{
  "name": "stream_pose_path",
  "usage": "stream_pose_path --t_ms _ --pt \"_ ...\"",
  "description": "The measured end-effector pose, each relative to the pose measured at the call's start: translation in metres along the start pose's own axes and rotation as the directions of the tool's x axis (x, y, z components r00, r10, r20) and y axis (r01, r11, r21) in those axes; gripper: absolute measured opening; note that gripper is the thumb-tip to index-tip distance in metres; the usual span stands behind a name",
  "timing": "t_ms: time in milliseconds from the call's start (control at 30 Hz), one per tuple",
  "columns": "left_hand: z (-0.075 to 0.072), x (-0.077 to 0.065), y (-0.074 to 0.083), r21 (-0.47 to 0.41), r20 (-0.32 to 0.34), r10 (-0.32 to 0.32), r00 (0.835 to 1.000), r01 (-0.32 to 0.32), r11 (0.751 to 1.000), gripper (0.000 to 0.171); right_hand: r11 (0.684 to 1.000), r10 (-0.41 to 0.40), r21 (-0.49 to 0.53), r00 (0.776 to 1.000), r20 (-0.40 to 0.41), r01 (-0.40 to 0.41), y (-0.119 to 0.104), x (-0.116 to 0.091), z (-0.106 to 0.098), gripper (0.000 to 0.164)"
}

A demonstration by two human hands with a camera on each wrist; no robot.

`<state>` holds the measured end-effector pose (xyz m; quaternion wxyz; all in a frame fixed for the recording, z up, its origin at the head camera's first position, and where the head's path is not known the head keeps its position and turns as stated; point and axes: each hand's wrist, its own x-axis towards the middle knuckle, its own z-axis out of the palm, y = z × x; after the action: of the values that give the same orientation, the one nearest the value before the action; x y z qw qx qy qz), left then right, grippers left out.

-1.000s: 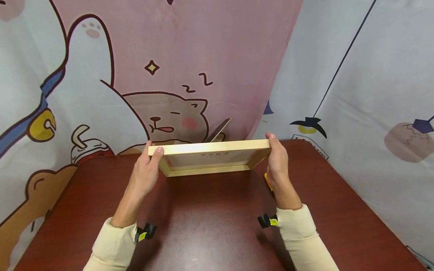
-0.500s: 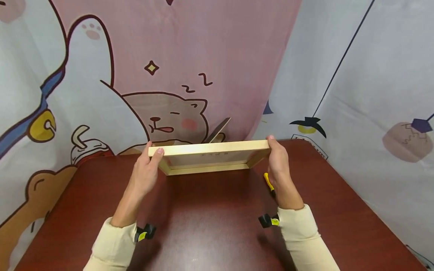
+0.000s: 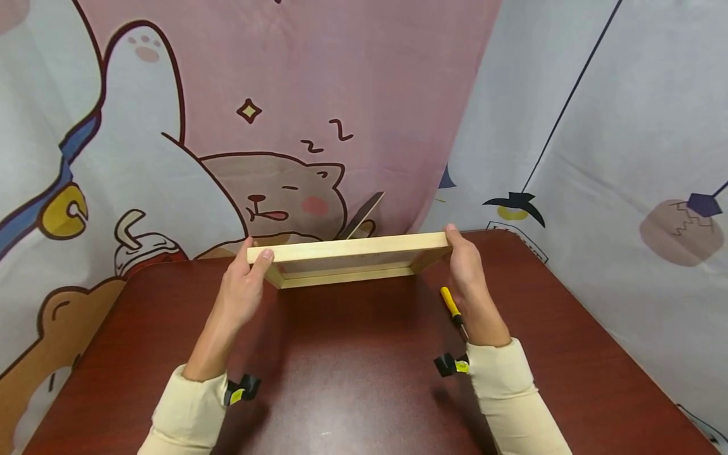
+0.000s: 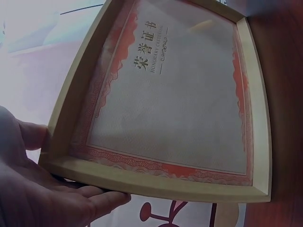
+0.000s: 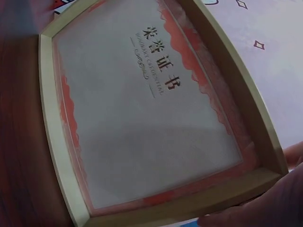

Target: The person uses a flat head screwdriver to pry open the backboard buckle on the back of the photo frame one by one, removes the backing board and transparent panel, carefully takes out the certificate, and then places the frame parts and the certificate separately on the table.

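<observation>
A pale wooden picture frame [image 3: 347, 248] is held up over the table, tilted, its near edge raised. Inside it lies a white certificate [image 4: 189, 109] with a red border and raised lettering, plain in both wrist views. My left hand [image 3: 241, 294] grips the left end, its thumb on the near corner. At the opposite end my right hand [image 3: 469, 275] holds the side of the frame, thumb near the top. In the right wrist view, the fingers [image 5: 251, 210] of that hand run along beneath the frame's edge.
A yellow-handled screwdriver [image 3: 451, 304] lies on the dark red table [image 3: 341, 366], partly behind my right wrist. Beyond the frame a thin dark board [image 3: 364, 215] stands slanted, its lower part hidden. A printed cartoon curtain [image 3: 370, 95] hangs behind the table.
The frame tips slightly, so less of its inner face shows in the head view. More of the screwdriver has come out from behind my right hand. Both hands keep their hold.
</observation>
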<state>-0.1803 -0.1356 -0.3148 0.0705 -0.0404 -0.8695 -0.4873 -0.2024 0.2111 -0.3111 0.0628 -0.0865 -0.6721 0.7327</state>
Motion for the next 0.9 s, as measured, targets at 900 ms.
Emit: stream_pose_path --t_ms 900 --pt "-0.001 -0.001 0.002 0.119 0.008 -0.097 0.995 0.096 0.988 0.082 0.929 0.061 -0.370 0.980 0.189 0.014 -0.003 0.008 -0.015 0.070"
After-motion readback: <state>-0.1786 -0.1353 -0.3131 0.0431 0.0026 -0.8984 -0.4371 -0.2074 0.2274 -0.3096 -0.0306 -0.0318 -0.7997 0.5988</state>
